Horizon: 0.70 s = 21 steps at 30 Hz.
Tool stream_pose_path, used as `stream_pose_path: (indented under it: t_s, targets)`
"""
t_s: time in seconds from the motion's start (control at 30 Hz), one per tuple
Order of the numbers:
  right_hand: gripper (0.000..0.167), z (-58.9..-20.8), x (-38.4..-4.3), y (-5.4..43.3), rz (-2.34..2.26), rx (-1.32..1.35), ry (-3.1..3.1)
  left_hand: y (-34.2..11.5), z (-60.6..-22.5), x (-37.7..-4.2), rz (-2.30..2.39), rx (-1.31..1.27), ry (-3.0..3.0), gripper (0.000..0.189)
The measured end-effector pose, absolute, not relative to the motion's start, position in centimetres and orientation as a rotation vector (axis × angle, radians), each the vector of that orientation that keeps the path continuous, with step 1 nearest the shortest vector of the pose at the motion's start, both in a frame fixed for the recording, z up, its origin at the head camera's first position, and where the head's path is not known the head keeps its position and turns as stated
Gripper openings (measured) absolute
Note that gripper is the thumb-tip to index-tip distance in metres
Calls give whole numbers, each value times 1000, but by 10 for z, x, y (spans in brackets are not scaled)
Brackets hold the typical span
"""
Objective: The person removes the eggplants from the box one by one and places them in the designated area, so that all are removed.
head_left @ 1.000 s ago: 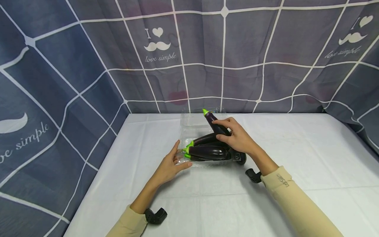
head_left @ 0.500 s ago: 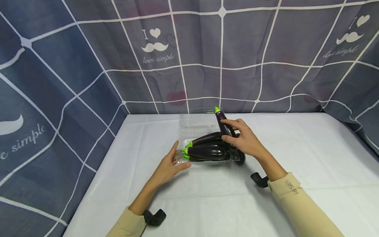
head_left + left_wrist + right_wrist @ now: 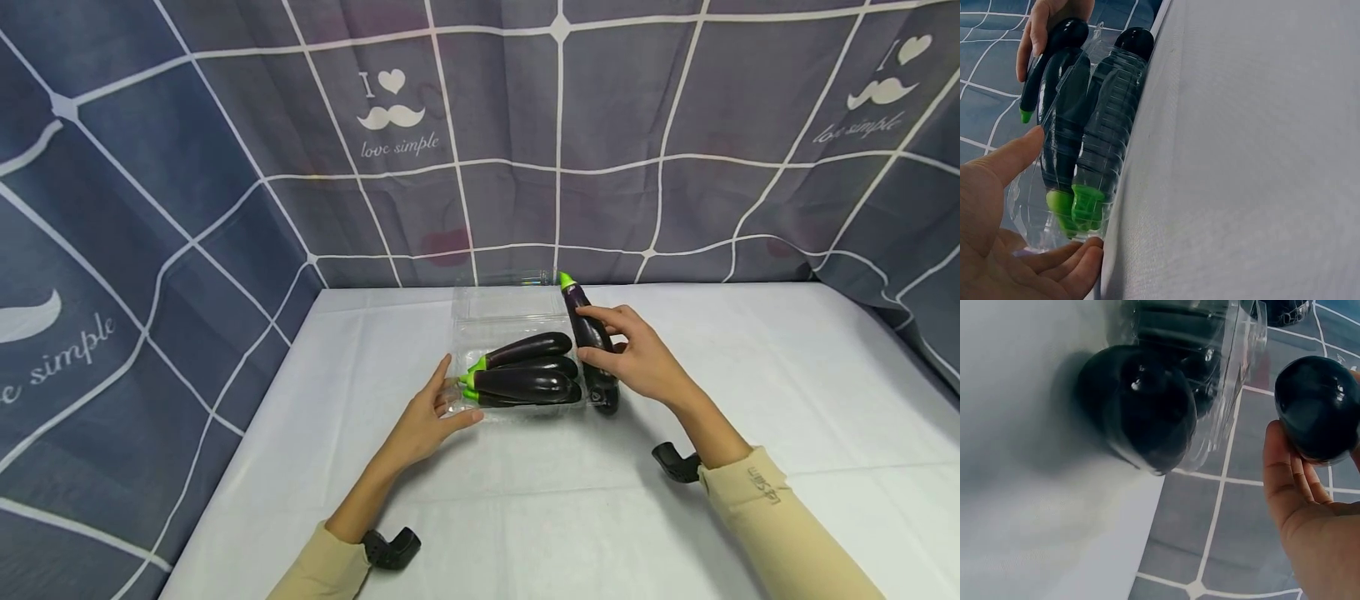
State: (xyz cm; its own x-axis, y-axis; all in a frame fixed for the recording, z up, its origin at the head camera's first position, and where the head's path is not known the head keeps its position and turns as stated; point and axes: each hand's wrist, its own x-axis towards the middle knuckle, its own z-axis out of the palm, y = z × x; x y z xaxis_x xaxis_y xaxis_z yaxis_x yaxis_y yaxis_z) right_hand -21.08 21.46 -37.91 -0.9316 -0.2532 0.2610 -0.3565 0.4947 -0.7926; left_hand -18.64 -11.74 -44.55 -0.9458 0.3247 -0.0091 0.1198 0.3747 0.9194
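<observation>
Eggplant (image 3: 591, 332) was gripped in right hand (image 3: 641, 354), fingers curled round it, green stem tip pointing away from person, near right end of clear container (image 3: 474, 335). Container held several eggplants (image 3: 525, 384), stems pointing left. Left hand (image 3: 423, 427) was spread loosely at container's left end, touching plastic. Another eggplant (image 3: 1138, 406) lay on white cloth (image 3: 525, 517) just past container's right end. Grid-patterned curtain (image 3: 510, 100) hung behind.

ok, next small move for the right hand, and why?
Probably ease the right hand slightly right before lowering the held eggplant: the head view shows it at the right end of the clear container, and the right wrist view shows another eggplant near that end.
</observation>
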Motion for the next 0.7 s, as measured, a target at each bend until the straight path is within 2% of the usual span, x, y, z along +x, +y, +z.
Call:
stream_pose_path:
  t_s: [0.7]
  targets:
    - [55,-399,-200,255,1260,396,-2751,-118,-447,-187,1609,403,2446,100]
